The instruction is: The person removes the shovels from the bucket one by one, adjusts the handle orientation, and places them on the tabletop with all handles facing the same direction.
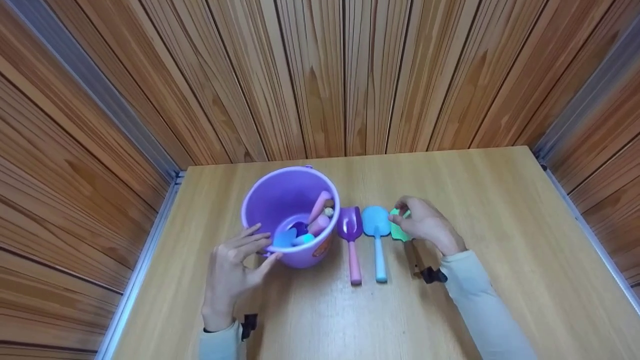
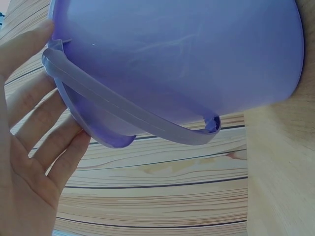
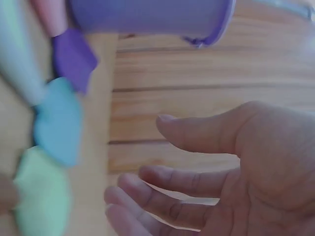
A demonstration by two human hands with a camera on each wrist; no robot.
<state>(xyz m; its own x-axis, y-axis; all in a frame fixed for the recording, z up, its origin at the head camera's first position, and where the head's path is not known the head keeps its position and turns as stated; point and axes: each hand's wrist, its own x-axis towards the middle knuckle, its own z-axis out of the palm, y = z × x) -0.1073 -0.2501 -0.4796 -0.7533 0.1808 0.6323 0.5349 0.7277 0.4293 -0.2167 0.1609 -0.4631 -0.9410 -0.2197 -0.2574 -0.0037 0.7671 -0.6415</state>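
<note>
My left hand (image 1: pixel 235 255) touches the near-left rim of a purple bucket (image 1: pixel 295 259) with spread, mostly straight fingers. In the left wrist view, the thumb and fingertips lie at the rim around the joint of the bucket's handle (image 2: pixel 123 108). Over a green toy shovel (image 1: pixel 399 231) with a brown handle hovers my right hand (image 1: pixel 427 225); the right wrist view shows its loosely bent fingers with nothing between them. Side by side to the left of the green shovel lie a blue toy shovel (image 1: pixel 377 222) and a purple toy shovel (image 1: pixel 349 224) with a pink handle.
Inside the bucket are several small toys, among them pink pieces (image 1: pixel 319 207) and a blue piece (image 1: pixel 285 239). Everything stands on a wooden table (image 1: pixel 475 190). Wood-plank walls (image 1: pixel 325 75) enclose the table at the back and both sides.
</note>
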